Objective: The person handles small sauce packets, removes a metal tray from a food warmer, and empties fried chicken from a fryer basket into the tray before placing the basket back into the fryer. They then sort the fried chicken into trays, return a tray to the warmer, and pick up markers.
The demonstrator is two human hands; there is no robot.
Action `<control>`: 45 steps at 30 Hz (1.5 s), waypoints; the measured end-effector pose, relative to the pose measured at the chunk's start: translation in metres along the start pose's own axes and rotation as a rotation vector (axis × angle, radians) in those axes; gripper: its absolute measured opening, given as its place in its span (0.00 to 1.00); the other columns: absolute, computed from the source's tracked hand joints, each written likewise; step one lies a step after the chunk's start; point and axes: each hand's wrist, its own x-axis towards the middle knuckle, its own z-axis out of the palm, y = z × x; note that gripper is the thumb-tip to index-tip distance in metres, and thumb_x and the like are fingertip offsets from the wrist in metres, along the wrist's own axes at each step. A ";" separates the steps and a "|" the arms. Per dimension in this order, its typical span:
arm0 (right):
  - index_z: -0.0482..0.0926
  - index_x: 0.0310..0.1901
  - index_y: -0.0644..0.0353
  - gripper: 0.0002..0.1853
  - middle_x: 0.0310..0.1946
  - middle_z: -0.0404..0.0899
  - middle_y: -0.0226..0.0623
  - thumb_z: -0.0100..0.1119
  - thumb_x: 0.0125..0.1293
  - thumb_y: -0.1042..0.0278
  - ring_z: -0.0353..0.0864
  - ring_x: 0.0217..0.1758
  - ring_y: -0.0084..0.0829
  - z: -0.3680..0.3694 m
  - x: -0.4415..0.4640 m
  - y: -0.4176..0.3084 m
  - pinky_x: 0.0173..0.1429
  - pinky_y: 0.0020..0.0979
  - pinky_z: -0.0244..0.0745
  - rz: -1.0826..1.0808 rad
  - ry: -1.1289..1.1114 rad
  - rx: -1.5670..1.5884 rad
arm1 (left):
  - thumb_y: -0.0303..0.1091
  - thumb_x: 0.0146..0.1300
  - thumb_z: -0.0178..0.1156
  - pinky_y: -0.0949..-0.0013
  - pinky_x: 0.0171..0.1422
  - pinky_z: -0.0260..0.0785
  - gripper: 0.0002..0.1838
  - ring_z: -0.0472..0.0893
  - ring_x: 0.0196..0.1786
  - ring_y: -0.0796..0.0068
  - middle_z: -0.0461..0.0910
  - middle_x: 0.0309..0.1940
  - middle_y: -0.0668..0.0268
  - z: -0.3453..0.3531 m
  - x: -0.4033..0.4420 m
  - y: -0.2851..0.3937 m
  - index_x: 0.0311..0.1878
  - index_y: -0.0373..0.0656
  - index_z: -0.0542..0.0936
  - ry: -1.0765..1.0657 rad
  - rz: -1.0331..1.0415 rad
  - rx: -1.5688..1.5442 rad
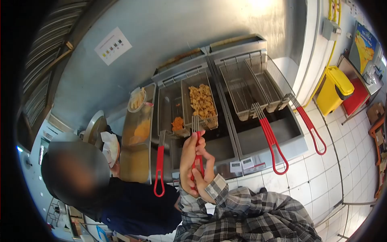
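Note:
Both of my hands are closed around the red handle of a fryer basket. My left hand wraps the handle from the left, and my right hand grips it from the right. Golden-brown fried pieces fill much of that basket, which sits over the left fryer. Just left of it stands a second fryer basket with a few orange pieces at its near end. Its red handle points toward me, untouched.
Two more wire baskets with red handles rest on the right fryer. Left of the fryers is a metal tray with orange food and a bowl. A person stands close at my left, holding a paper-lined plate.

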 end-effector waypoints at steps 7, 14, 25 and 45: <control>0.47 0.69 0.45 0.31 0.35 0.67 0.36 0.29 0.68 0.87 0.64 0.24 0.19 -0.005 -0.005 -0.014 0.22 0.21 0.66 0.042 -0.183 -0.008 | 0.48 0.72 0.51 0.82 0.20 0.50 0.21 0.58 0.19 0.89 0.66 0.23 0.74 0.002 0.002 0.006 0.53 0.37 0.70 -0.049 -0.032 -0.010; 0.48 0.69 0.49 0.29 0.34 0.66 0.36 0.29 0.69 0.86 0.63 0.22 0.19 -0.006 -0.026 -0.045 0.21 0.22 0.66 -0.004 -0.276 -0.058 | 0.48 0.71 0.52 0.82 0.20 0.48 0.21 0.57 0.19 0.90 0.64 0.23 0.75 0.050 -0.035 0.038 0.53 0.38 0.70 -0.007 0.064 0.026; 0.51 0.67 0.53 0.24 0.36 0.66 0.37 0.28 0.72 0.81 0.63 0.23 0.18 -0.036 -0.070 -0.129 0.20 0.21 0.65 -0.130 -0.367 -0.064 | 0.44 0.73 0.50 0.81 0.18 0.49 0.17 0.56 0.17 0.89 0.64 0.22 0.75 0.150 -0.066 0.061 0.52 0.39 0.70 -0.153 0.255 0.038; 0.60 0.60 0.66 0.21 0.43 0.63 0.45 0.33 0.64 0.87 0.68 0.31 0.24 -0.220 -0.260 -0.286 0.29 0.24 0.68 -0.260 -0.652 0.022 | 0.41 0.74 0.47 0.83 0.16 0.49 0.17 0.56 0.15 0.91 0.63 0.23 0.74 0.421 -0.197 -0.034 0.57 0.40 0.67 -0.215 0.168 -0.083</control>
